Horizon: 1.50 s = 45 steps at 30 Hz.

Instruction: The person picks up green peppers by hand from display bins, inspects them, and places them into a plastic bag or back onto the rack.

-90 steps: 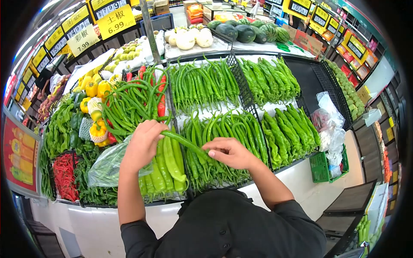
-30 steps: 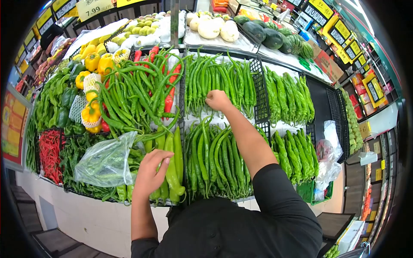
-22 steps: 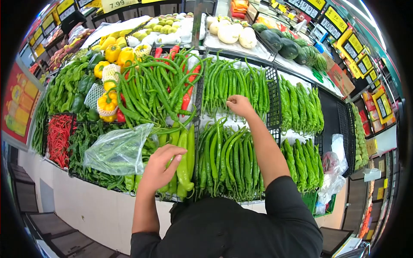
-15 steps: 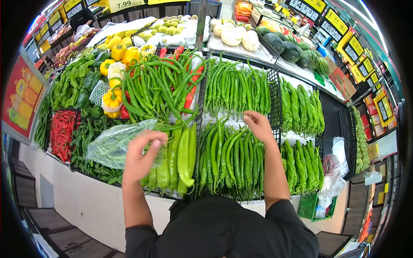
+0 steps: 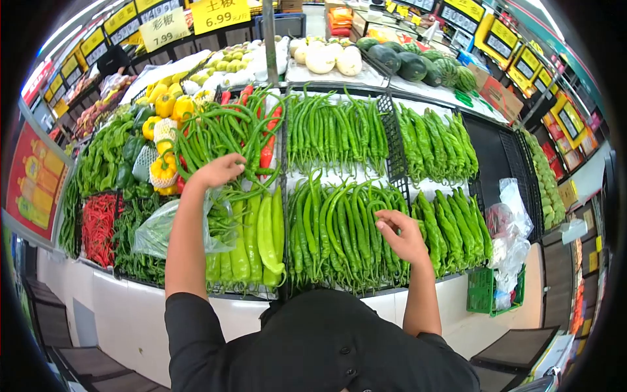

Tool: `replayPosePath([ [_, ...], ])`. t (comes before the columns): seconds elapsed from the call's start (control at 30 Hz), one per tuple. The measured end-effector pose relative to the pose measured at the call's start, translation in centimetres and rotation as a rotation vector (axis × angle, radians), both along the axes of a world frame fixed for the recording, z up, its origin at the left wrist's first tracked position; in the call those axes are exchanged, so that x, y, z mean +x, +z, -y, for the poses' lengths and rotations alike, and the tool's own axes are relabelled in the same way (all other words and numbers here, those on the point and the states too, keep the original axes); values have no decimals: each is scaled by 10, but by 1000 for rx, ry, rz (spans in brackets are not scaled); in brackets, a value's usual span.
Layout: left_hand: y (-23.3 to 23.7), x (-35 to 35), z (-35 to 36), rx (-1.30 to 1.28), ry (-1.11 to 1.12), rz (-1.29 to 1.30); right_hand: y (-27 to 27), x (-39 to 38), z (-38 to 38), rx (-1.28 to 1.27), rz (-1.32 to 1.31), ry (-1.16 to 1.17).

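My left hand (image 5: 222,171) reaches over the loose pile of long green chili peppers (image 5: 225,134), its slightly bent fingers at the pile's near edge. No pepper shows clearly in it. Under that forearm lies a clear plastic bag (image 5: 155,230), over dark green peppers and beside broad light green peppers (image 5: 240,245). To the right, my right hand (image 5: 403,236) is over the near row of long green chili peppers (image 5: 333,228), thumb and forefinger apart, fingers loosely curved. Behind this row is another neat row of green chili peppers (image 5: 336,130).
Red chilies (image 5: 99,225) and yellow bell peppers (image 5: 163,168) fill the left side. Wrinkled green peppers (image 5: 450,225) lie on the right, near a black crate divider (image 5: 396,153). A metal post (image 5: 270,46) rises behind the pile. Plastic bags hang above a green basket (image 5: 482,291).
My left hand has moved away from me, from above the plastic bag to the chili pile. My right hand has come back toward me, from between the two rows to the near row.
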<state>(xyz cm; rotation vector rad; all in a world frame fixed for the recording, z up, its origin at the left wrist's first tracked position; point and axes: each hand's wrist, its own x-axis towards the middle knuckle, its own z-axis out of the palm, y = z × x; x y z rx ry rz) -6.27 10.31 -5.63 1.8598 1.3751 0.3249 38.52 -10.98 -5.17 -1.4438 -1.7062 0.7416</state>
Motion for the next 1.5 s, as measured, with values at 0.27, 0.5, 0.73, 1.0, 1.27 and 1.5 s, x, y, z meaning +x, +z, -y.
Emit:
replayPosePath([
  [0.27,-50,10,-26,-10,253,151,3,-6,21,5,39,-1],
  [0.5,48,2,33,269,426,726,-8,-9,25,-5,24,55],
  [0.73,61,93,130,332,117,764,-4,-51,-1,55,-207,199],
  [1.0,9,168,199,179,-337,675,13,-63,-21,-122,-720,235],
  [1.27,-3,187,196,-49,-240,935,-3,-72,-4,-125,-775,207],
  [1.5,14,193,185,-69,2,908,-19,-79,-1,-71,-647,161],
])
